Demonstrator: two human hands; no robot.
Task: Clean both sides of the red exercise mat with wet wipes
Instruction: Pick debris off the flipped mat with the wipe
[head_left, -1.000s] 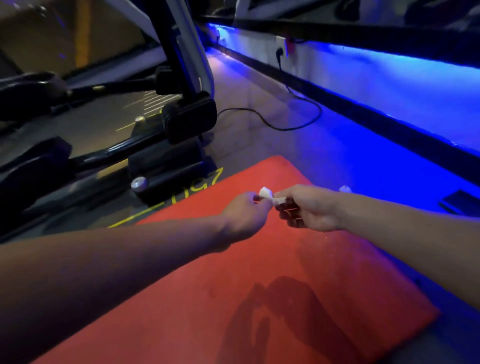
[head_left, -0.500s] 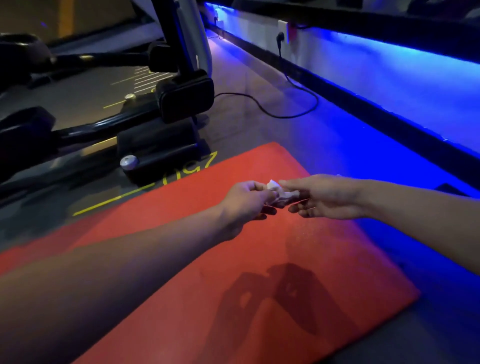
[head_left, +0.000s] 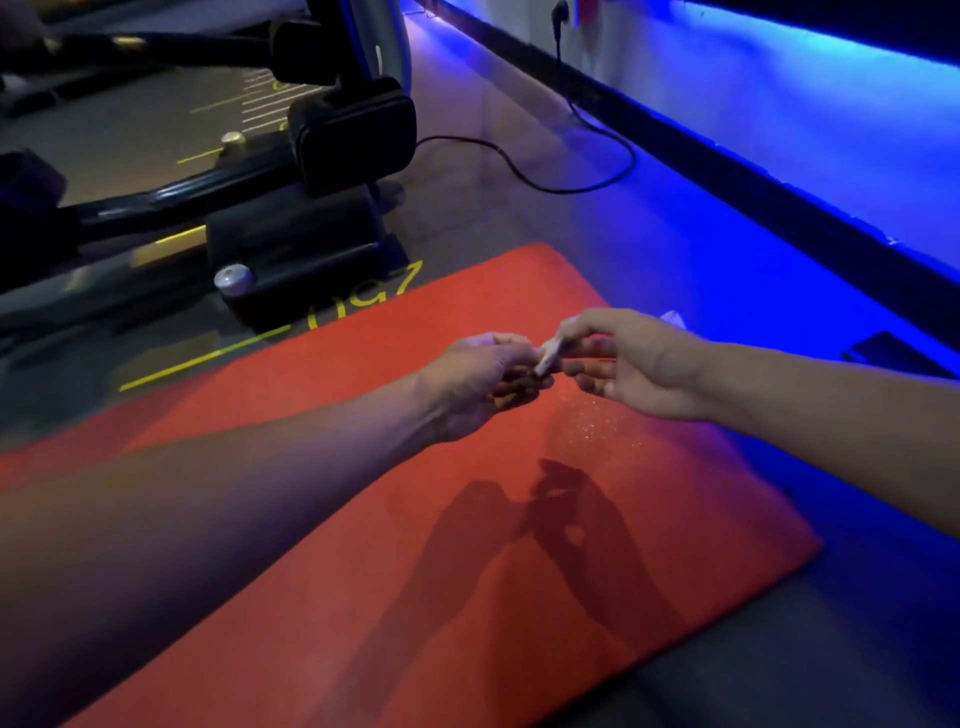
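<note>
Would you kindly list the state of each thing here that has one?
Red exercise mat: flat on the floor.
Wet wipe: bunched, pinched between both hands above the mat.
Left hand: pinching the wipe.
Right hand: pinching the wipe.
Black cable: plugged into the wall.

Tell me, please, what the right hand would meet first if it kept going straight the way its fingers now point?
The right hand points left, so it would probably meet the left hand first; both already pinch the small white wipe between them above the red mat.
</note>
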